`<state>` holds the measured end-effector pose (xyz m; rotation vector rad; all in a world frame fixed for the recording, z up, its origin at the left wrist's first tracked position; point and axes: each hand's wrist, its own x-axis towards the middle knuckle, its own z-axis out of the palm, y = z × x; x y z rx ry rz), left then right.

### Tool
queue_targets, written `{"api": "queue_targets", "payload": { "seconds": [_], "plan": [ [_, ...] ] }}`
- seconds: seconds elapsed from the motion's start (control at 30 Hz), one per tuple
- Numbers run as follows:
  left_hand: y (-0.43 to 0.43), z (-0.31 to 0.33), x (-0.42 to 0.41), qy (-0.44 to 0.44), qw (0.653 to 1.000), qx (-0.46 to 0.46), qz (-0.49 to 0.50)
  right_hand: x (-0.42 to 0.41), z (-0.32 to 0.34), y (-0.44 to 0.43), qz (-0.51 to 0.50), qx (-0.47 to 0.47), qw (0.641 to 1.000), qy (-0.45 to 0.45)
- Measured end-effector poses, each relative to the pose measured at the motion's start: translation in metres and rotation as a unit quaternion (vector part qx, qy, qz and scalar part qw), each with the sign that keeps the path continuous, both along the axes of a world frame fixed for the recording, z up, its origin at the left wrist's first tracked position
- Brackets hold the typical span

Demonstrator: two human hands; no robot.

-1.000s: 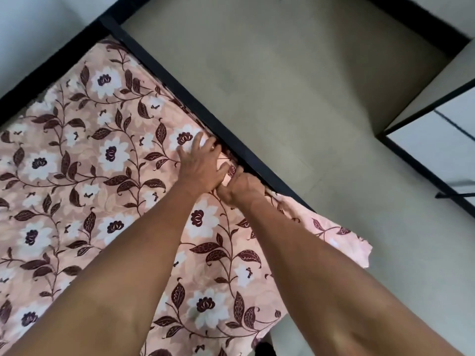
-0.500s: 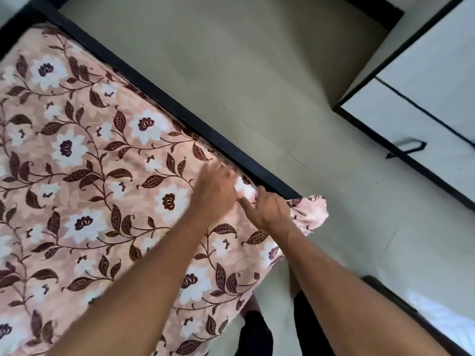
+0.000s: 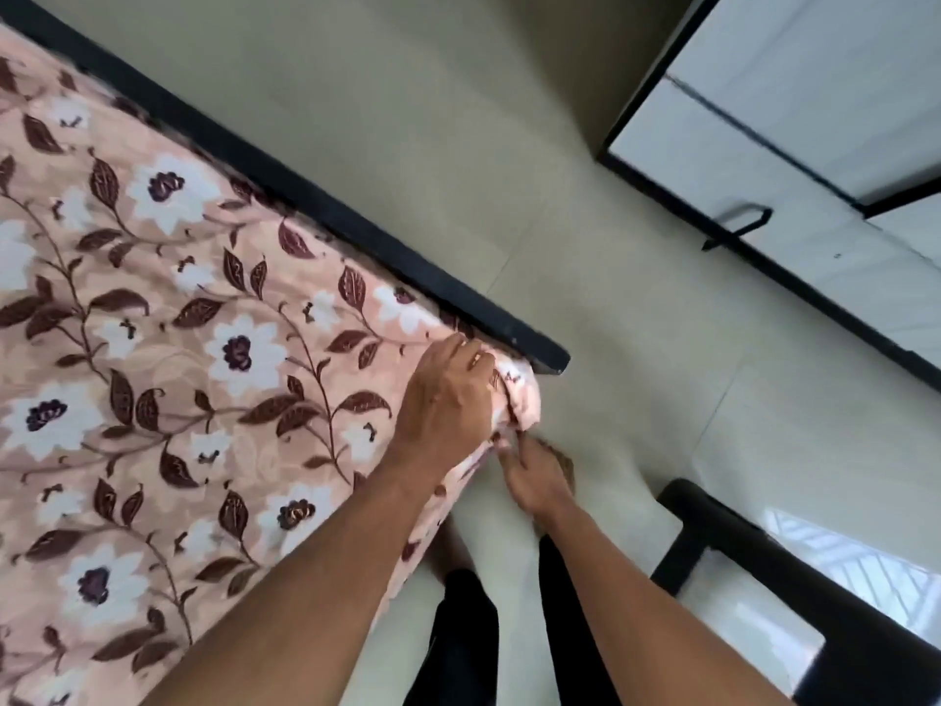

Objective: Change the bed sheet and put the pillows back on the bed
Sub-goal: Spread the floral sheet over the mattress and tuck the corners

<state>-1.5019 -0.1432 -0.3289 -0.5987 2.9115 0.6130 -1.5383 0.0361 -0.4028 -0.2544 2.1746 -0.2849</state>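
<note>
A peach bed sheet [image 3: 214, 379] with white flowers and dark brown leaves covers the mattress. My left hand [image 3: 448, 400] lies on top of the mattress corner, fingers curled over the bunched sheet edge there. Just below the corner, my right hand [image 3: 537, 476] pinches the sheet's hanging edge at the bed's side. The black bed frame [image 3: 356, 231] runs along the far edge and ends just beyond the corner. No pillows are in view.
Pale tiled floor [image 3: 585, 257] lies beyond the bed. A white wardrobe [image 3: 794, 145] with black trim and a black handle stands at the upper right. A dark-framed piece of furniture [image 3: 814, 603] sits at the lower right. My legs in dark trousers [image 3: 468, 634] stand by the bed.
Both hands slid along the frame edge to the mattress corner. The loose sheet flap that hung past the corner is now bunched under my hands, and my right hand dropped below the corner.
</note>
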Motion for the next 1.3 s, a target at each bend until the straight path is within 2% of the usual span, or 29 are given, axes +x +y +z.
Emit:
{"api": "queue_targets", "payload": {
  "seconds": [0.07, 0.13, 0.17, 0.23, 0.33, 0.43, 0.5, 0.6, 0.67, 0.73, 0.8, 0.83, 0.87, 0.93, 0.97, 1.0, 1.03, 1.1, 1.13, 1.2, 1.23, 1.3],
  "plan": [
    [0.021, -0.005, 0.013, 0.029, 0.999, 0.033, 0.001, 0.006, 0.012, 0.002, -0.104, -0.044, 0.992, 0.061],
    [0.029, -0.009, 0.016, -0.012, 0.999, 0.036, -0.012, 0.006, 0.025, -0.003, -0.171, -0.112, 0.965, 0.165],
    [0.031, -0.012, 0.012, -0.032, 0.999, 0.03, -0.024, 0.004, 0.033, -0.008, -0.168, -0.168, 0.948, 0.212],
    [0.029, -0.015, -0.001, -0.073, 0.995, -0.009, -0.06, 0.001, 0.044, -0.021, -0.136, -0.267, 0.923, 0.24],
    [0.021, -0.019, -0.02, -0.069, 0.993, -0.043, -0.089, -0.008, 0.05, -0.038, -0.125, -0.291, 0.931, 0.182],
    [0.008, -0.022, -0.015, 0.025, 0.997, 0.055, -0.057, -0.017, 0.05, -0.045, -0.175, -0.266, 0.946, 0.061],
    [0.014, -0.016, 0.0, 0.087, 0.988, 0.124, 0.04, -0.026, 0.049, -0.052, -0.166, -0.247, 0.955, -0.011],
    [0.06, -0.008, 0.034, 0.139, 0.964, 0.134, 0.184, -0.048, 0.04, -0.07, -0.194, -0.139, 0.964, -0.118],
    [0.104, -0.01, 0.057, 0.135, 0.944, 0.207, 0.22, -0.065, 0.026, -0.074, -0.204, -0.081, 0.964, -0.152],
    [0.141, -0.021, 0.071, 0.085, 0.909, 0.291, 0.287, -0.075, 0.013, -0.069, -0.187, -0.083, 0.969, -0.139],
    [0.17, -0.036, 0.079, 0.037, 0.838, 0.387, 0.384, -0.074, 0.006, -0.054, -0.217, -0.125, 0.962, -0.107],
    [0.182, -0.04, 0.08, 0.025, 0.771, 0.442, 0.458, -0.068, 0.005, -0.046, -0.24, -0.156, 0.954, -0.086],
    [0.19, -0.039, 0.077, 0.03, 0.671, 0.508, 0.539, -0.063, 0.004, -0.038, -0.264, -0.186, 0.944, -0.062],
    [0.192, -0.039, 0.074, 0.091, 0.388, 0.609, 0.686, -0.049, 0.001, -0.022, -0.308, -0.217, 0.926, -0.024],
    [0.187, -0.043, 0.075, 0.142, 0.26, 0.613, 0.733, -0.045, 0.001, -0.016, -0.328, -0.231, 0.915, -0.024],
    [0.183, -0.047, 0.077, 0.197, 0.147, 0.608, 0.755, -0.043, -0.002, -0.013, -0.351, -0.25, 0.901, -0.047],
    [0.176, -0.052, 0.077, 0.248, 0.066, 0.595, 0.762, -0.044, -0.005, -0.014, -0.378, -0.274, 0.881, -0.079],
    [0.161, -0.035, 0.063, 0.333, -0.028, 0.575, 0.747, -0.049, -0.008, -0.026, -0.429, -0.31, 0.834, -0.156],
    [0.151, -0.02, 0.051, 0.353, -0.038, 0.574, 0.738, -0.051, -0.008, -0.036, -0.45, -0.315, 0.815, -0.187],
    [0.132, -0.003, 0.032, 0.329, -0.046, 0.585, 0.74, -0.051, -0.01, -0.058, -0.478, -0.319, 0.787, -0.224],
    [0.126, -0.013, 0.027, 0.327, -0.087, 0.56, 0.756, -0.051, -0.014, -0.067, -0.491, -0.334, 0.771, -0.23],
    [0.112, -0.035, 0.025, 0.389, -0.173, 0.522, 0.739, -0.049, -0.015, -0.076, -0.514, -0.347, 0.748, -0.236]
  ]
}}
